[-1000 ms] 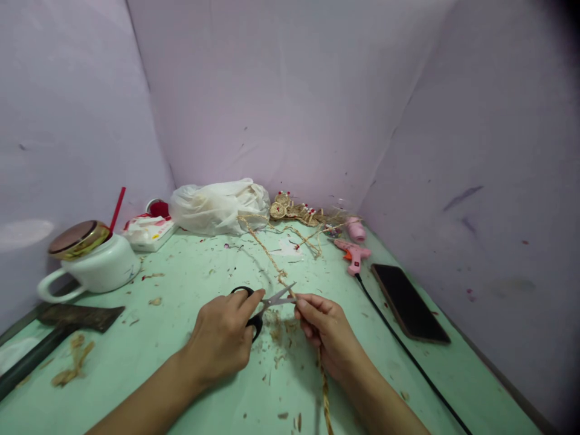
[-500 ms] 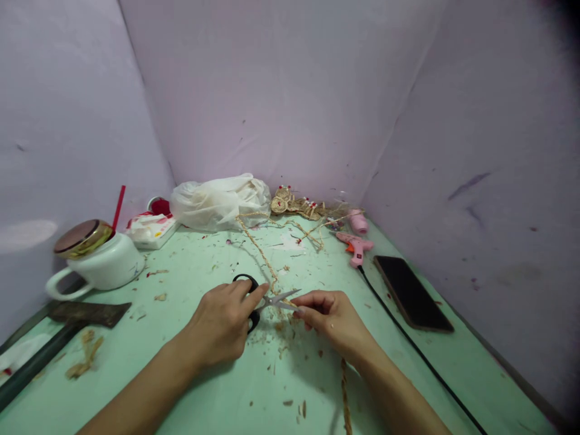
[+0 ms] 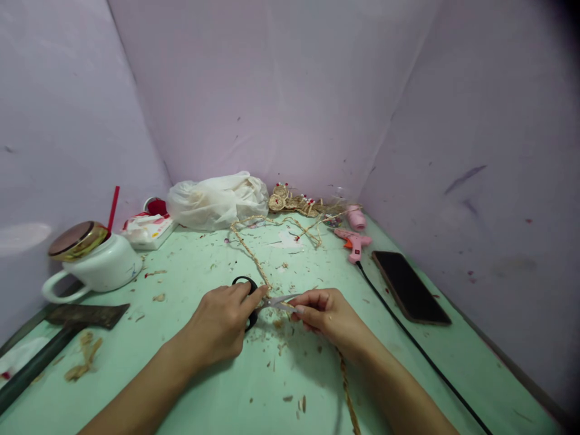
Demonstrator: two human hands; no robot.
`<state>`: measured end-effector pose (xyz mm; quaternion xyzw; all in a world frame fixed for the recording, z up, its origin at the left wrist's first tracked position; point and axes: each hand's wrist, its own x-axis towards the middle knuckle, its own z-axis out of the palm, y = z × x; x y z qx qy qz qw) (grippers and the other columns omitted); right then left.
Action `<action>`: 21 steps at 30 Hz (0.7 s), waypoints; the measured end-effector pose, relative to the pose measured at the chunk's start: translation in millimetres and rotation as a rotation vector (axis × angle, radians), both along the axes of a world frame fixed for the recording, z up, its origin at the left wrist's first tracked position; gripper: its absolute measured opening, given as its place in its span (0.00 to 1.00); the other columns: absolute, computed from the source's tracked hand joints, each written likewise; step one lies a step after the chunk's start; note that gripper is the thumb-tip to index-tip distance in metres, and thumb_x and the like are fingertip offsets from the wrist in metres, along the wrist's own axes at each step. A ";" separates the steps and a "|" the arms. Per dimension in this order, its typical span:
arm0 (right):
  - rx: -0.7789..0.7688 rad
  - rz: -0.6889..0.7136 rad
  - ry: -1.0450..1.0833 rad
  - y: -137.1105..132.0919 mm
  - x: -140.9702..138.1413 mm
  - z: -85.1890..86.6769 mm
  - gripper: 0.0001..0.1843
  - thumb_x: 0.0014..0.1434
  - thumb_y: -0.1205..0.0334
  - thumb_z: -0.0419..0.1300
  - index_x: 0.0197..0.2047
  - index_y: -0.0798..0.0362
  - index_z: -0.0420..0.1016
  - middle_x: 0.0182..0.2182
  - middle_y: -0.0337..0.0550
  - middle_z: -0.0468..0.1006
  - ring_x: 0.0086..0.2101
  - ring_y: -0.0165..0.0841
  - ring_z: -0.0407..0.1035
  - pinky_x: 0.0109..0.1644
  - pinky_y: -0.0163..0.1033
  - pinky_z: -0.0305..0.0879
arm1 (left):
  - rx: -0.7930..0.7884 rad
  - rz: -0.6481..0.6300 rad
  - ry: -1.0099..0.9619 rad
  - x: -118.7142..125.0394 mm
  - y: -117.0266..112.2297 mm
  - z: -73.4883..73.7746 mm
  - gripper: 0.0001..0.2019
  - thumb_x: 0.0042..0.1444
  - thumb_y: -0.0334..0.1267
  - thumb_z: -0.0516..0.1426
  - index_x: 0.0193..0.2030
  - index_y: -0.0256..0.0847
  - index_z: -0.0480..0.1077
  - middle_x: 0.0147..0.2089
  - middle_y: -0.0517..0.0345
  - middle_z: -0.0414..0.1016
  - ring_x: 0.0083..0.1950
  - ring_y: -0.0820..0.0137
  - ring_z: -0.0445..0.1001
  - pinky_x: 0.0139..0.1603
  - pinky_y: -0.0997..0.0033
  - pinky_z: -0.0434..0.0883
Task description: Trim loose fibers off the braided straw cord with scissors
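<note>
My left hand is closed round the black handles of a pair of scissors, their blades parted and pointing right. A thin braided straw cord runs from the back of the table down to the blades. My right hand pinches the cord between thumb and forefinger, right by the blade tips. Another length of cord hangs below that hand towards the near edge. Whether the blades touch the cord is hard to make out. Small straw trimmings lie scattered beneath both hands.
On the right are a pink glue gun with a black cable and a phone. A white mug and a hammer stand left. A plastic bag and woven straw pieces lie at the back.
The scissor blades have closed slightly on the space by the cord. Both hands stay almost in place, and the whole view has shifted a little.
</note>
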<state>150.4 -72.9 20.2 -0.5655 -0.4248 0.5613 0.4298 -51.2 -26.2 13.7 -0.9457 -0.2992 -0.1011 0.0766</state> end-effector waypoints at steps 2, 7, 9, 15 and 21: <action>0.015 -0.003 0.006 0.2 -0.8 -0.3 0.06 0.39 0.70 0.59 0.23 0.57 0.77 0.16 0.37 0.72 0.16 0.22 0.57 0.20 0.29 0.51 | -0.008 0.007 0.010 -0.2 0.0 -0.6 0.29 0.43 0.24 0.47 0.57 0.38 0.54 0.43 0.47 0.68 0.40 0.62 0.69 0.35 0.62 0.68; 0.048 0.002 -0.025 0.0 -1.4 -3.6 0.05 0.39 0.70 0.59 0.22 0.57 0.76 0.16 0.37 0.72 0.16 0.22 0.57 0.20 0.30 0.50 | -0.014 0.023 0.045 -1.2 -0.6 -0.9 0.30 0.42 0.23 0.46 0.56 0.37 0.55 0.42 0.47 0.69 0.39 0.62 0.70 0.33 0.64 0.68; 0.060 0.012 -0.042 0.0 -0.7 -5.9 0.05 0.40 0.70 0.59 0.22 0.57 0.76 0.16 0.37 0.72 0.16 0.22 0.57 0.20 0.30 0.50 | -0.012 0.029 0.061 -1.4 -0.8 0.1 0.30 0.42 0.22 0.46 0.55 0.37 0.56 0.43 0.46 0.69 0.39 0.61 0.70 0.32 0.64 0.68; 0.087 0.026 -0.041 -0.5 1.3 -8.7 0.06 0.41 0.69 0.58 0.24 0.57 0.76 0.17 0.37 0.72 0.17 0.23 0.57 0.21 0.30 0.51 | -0.047 0.028 0.090 -2.3 0.0 3.3 0.30 0.41 0.21 0.47 0.55 0.38 0.55 0.43 0.47 0.69 0.39 0.63 0.70 0.33 0.66 0.67; 0.058 0.008 -0.010 -0.2 0.9 -4.6 0.06 0.41 0.66 0.60 0.26 0.57 0.76 0.17 0.38 0.72 0.16 0.23 0.57 0.21 0.31 0.51 | -0.157 0.027 0.030 -5.0 3.2 1.2 0.28 0.42 0.22 0.47 0.53 0.40 0.59 0.36 0.53 0.72 0.33 0.66 0.71 0.29 0.71 0.65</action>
